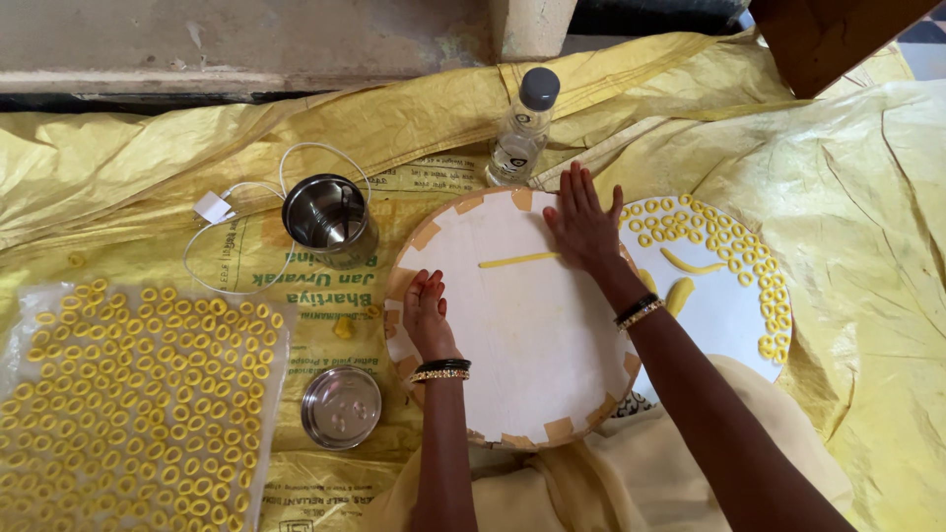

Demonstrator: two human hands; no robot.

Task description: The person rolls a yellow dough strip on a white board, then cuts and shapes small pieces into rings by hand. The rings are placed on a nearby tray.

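Flatly, open right hand [583, 225] pressing thin yellow dough rope [518, 260], smooth round white board [512, 315], left hand [426, 313] loosely curled, empty

Both hands [426, 315] flat, palms dwn

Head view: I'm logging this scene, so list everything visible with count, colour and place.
Round board: one, white, centre.
Dough strip: one, yellow, on the board.
Plate: one, white, right of the board, with yellow rings and dough pieces.
Clear sheet: one, far left, covered with many yellow rings.
Steel cup: one, silver, above-left of the board.
Steel lid: one, silver, below the cup.
Bottle: one, clear, grey cap, top centre.
Cable: one, white, beside the cup.
Tarp: yellow, underneath everything.
Left hand: on the board's left edge.
Right hand: flat beside the strip.
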